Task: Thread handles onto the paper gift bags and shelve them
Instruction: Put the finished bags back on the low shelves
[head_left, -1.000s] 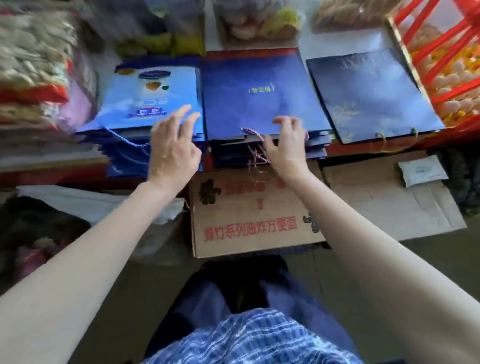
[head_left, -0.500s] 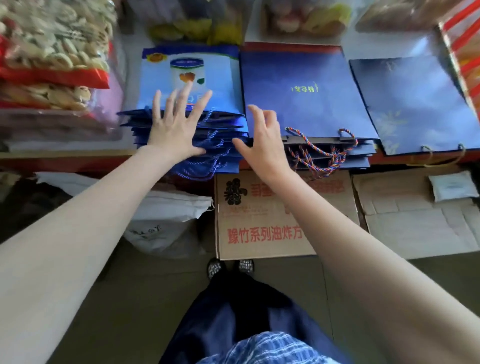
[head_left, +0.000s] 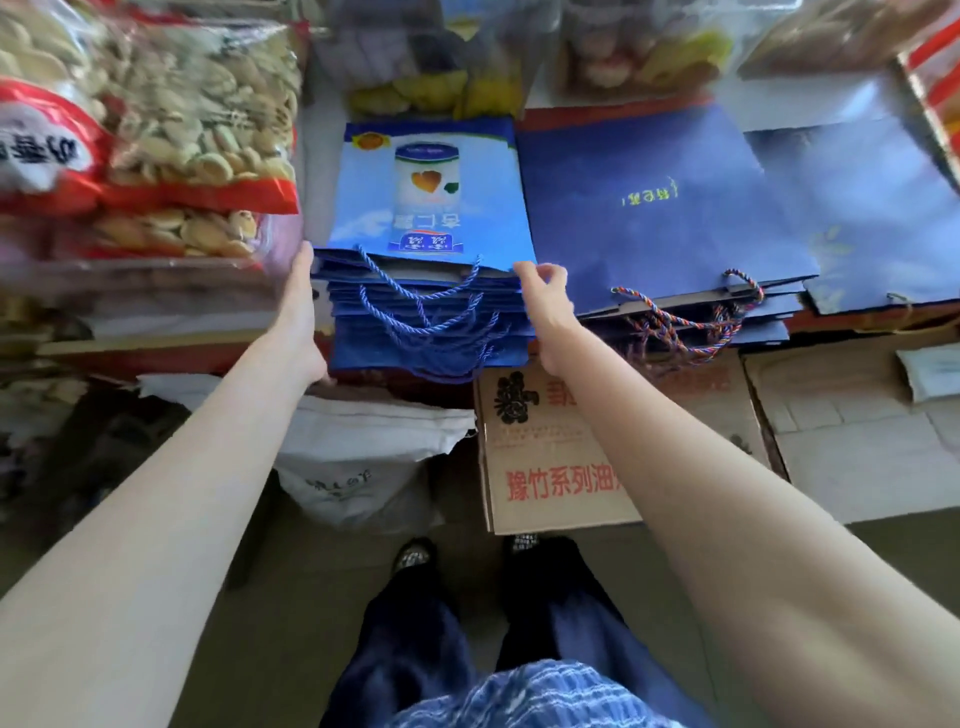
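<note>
From the head camera, a stack of light-blue paper gift bags (head_left: 428, 208) lies flat on a shelf, its open ends toward the person. The top bag is printed with a can bearing an orange heart and white Chinese characters too blurred to read. Twisted blue cord handles (head_left: 426, 312) hang from the front edges of the stack.

The left hand (head_left: 301, 312) lies flat against the stack's left side, fingers straight and together, palm pressing the bag edges. The right hand (head_left: 543, 306) is at the stack's right front corner, fingers curled, the fingertips pinching the corner of the top bag.

Just right of it lies a stack of dark navy paper gift bags (head_left: 654, 208) with small yellow-green writing that cannot be read, and multicoloured braided cord handles (head_left: 685, 322) trailing over the shelf edge.

At far left sits a clear plastic bag of pale biscuits (head_left: 171, 130) with a red band and large white characters, partly cut off.

Below the shelf stands a brown cardboard box (head_left: 556, 452) printed in red "豫竹系列油", the remainder hidden by the right arm. Beside it sits a white sack (head_left: 363, 467).
</note>
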